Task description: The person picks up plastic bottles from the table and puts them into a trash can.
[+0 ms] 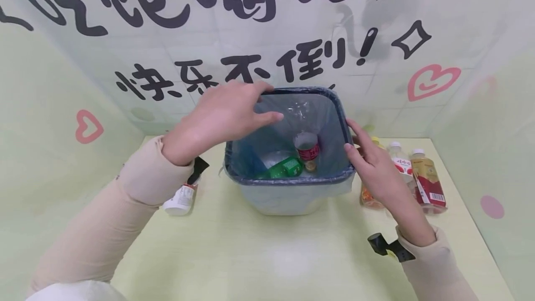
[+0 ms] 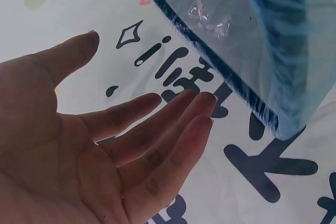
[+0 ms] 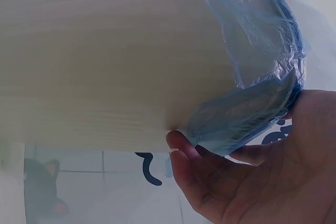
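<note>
A bin [image 1: 292,199] lined with a blue plastic bag [image 1: 251,152] holds a green bottle [image 1: 288,167], a red-labelled cup-like item [image 1: 308,147] and clear plastic. My left hand [image 1: 221,115] hovers by its back left corner, thumb over the opening; the left wrist view shows the hand [image 2: 121,145] with fingers spread, apart from the bag [image 2: 226,35], nothing in it. My right hand [image 1: 376,166] grips the bin's right side, thumb and a finger at the rim. In the right wrist view my right hand [image 3: 252,166] has bent fingers against the wall [image 3: 115,66] and bag [image 3: 236,119].
Several bottles stand on the table right of the bin, among them one with a brown and red label [image 1: 427,178] and a white-capped one [image 1: 399,159]. A white container [image 1: 180,199] is at the left, partly behind my left forearm. A printed backdrop [image 1: 251,36] rises behind.
</note>
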A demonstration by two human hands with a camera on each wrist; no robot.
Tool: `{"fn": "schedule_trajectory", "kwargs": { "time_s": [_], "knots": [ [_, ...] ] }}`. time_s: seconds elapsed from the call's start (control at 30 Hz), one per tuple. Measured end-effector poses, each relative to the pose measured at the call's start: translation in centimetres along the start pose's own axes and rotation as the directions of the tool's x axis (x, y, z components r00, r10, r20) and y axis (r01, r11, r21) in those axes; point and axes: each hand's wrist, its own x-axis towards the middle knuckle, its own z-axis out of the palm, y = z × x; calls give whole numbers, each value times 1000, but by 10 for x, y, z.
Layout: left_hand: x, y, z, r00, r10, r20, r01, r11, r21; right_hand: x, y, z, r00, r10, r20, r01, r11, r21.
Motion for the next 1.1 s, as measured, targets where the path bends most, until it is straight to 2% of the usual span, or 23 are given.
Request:
{"fn": "schedule_trajectory", "kwargs": {
  "time_s": [0.27,0.47,0.57,0.73,0.97,1.1],
  "knots": [
    [-10,-16,-9,1000,-22,-22,21,1000,-21,0,0,0,1000,7,11,-7,1000,26],
    [-24,-49,-7,994,-93,-58,84,986,-142,1,0,1,1000,-2,12,2,1000,8],
    [-30,-62,-5,990,-130,-62,118,979,-169,1,1,1,1000,-1,9,1,1000,8],
    [-34,-78,-2,986,-158,-53,147,974,-170,-1,2,1,1000,-1,6,1,1000,26],
    [-40,-99,12,981,-191,17,190,956,-222,0,2,1,1000,-5,9,5,1000,29],
    [-43,-106,19,980,-194,33,196,948,-250,0,1,0,1000,-1,7,0,1000,20]
  ]
}}
